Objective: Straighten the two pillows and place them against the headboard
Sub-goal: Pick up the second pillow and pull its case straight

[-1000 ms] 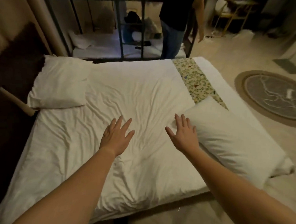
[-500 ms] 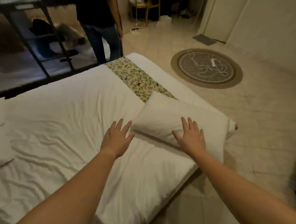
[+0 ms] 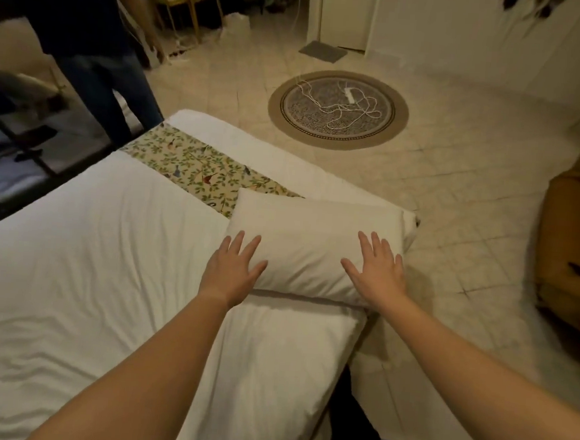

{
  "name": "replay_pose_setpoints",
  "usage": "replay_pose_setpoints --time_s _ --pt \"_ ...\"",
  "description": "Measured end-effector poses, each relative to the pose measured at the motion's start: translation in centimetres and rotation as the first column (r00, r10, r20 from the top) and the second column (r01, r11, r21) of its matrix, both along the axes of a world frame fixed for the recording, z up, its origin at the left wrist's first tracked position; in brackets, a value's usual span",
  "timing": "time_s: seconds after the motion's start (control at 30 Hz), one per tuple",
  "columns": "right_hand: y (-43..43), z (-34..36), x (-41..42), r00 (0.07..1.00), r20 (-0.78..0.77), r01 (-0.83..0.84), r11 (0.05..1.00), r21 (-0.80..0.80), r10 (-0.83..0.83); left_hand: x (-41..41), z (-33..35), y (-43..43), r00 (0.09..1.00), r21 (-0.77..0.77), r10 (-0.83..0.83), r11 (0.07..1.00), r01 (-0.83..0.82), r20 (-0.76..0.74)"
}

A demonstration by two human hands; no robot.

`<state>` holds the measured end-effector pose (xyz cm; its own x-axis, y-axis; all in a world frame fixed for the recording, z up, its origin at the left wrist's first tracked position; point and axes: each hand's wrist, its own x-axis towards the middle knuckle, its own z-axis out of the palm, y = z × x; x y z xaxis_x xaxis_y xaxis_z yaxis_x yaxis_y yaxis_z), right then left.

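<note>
step: reaching for 1 pillow (image 3: pixel 315 235) at the bed's (image 3: pixel 91 240) foot-side corner | left hand (image 3: pixel 232 267), right hand (image 3: pixel 377 270): fingers spread flat, gripping nothing | next: likely grasp both ends, carry toward headboard, unseen here

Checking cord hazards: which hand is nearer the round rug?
Right. The right hand lies on the pillow at its rug-side end; the left hand lies at the other end, farther from the round rug.

Pale tiled floor (image 3: pixel 456 183) under dim warm light. A round rug (image 3: pixel 338 110) lies near white walls (image 3: pixel 483 37). A wooden cabinet (image 3: pixel 572 236) stands at right.
</note>
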<state>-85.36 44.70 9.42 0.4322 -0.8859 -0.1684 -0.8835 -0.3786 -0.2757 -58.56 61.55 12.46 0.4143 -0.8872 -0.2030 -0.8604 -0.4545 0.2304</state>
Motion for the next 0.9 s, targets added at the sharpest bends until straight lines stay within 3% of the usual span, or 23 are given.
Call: replay_pose_setpoints --time_s 0.57,0.9 --pt "-20.2 -12.7 5.2 0.984 -0.111 -0.115 0.972 0.204 0.14 4.5 -11.7 -21.9 0.994 0.177 0.009 0.984 0.011 -0.108" --pt "-27.4 -20.1 7.5 0.958 -0.126 -0.214 0.937 0.277 0.256 7.8 -18.9 -29.8 0.992 0.265 -0.014 0.963 0.047 -0.124"
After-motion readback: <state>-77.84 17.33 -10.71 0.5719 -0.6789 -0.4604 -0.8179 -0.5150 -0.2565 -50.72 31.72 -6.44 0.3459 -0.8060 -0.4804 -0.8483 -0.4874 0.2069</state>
